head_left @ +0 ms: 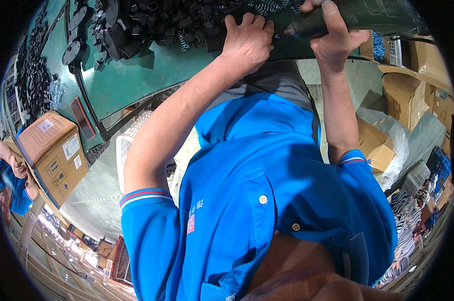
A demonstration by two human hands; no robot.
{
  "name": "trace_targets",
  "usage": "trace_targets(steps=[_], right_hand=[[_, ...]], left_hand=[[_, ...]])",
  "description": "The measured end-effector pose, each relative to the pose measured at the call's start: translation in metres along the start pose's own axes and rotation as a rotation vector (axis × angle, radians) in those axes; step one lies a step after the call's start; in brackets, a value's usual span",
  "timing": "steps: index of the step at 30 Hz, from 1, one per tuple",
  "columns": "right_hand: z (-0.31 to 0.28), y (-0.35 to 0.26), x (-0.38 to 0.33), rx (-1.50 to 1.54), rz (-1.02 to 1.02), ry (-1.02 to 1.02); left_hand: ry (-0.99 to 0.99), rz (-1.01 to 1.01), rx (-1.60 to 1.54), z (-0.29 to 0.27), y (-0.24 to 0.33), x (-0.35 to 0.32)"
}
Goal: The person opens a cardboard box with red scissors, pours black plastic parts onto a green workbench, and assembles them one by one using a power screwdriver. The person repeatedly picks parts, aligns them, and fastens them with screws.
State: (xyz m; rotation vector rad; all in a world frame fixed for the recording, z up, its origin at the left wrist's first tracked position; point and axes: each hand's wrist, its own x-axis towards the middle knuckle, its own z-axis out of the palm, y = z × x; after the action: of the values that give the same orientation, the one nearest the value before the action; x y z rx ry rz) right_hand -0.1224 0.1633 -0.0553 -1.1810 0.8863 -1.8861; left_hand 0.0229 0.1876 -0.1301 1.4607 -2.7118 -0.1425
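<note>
My right hand [337,37] is wrapped round a dark green electric screwdriver [375,17], which lies across the upper right with its nose [291,31] toward my left hand. Its thumb shows on the near side of the body; some fingers are hidden behind it. My left hand [249,42] is closed, fingers curled down at the edge of a heap of small black plastic parts [156,22]. What it grips is mostly covered by the hand. A metal spring [183,42] lies by the heap, and more springs [272,6] are scattered beyond my left hand.
The green table [121,88] has flat black round parts [75,52] on its left and a red-edged phone-like object [82,118] near its edge. A cardboard box [53,150] stands at left, beside another person's hands [17,163]. Open cartons [405,98] and plastic wrap [399,155] are at right.
</note>
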Motion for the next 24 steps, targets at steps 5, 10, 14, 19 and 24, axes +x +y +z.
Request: trace_targets(steps=[5, 10, 14, 19, 24], right_hand=[[0.001, -0.001, -0.001, -0.022, 0.027, -0.007], [0.008, 0.004, -0.009, -0.034, 0.076, -0.058], [0.005, 0.007, -0.005, -0.115, 0.172, -0.142], [-0.008, 0.018, -0.017, -0.031, 0.270, -0.347], [-0.020, 0.022, 0.003, -0.015, 0.150, -0.596]], left_hand=[[0.004, 0.000, -0.012, 0.000, 0.000, 0.001], [0.016, -0.011, -0.024, -0.001, 0.002, 0.001], [0.041, -0.009, -0.033, -0.001, 0.001, 0.000], [0.156, 0.036, -0.058, 0.004, 0.000, -0.001], [0.075, 0.032, -0.062, -0.001, -0.002, -0.002]])
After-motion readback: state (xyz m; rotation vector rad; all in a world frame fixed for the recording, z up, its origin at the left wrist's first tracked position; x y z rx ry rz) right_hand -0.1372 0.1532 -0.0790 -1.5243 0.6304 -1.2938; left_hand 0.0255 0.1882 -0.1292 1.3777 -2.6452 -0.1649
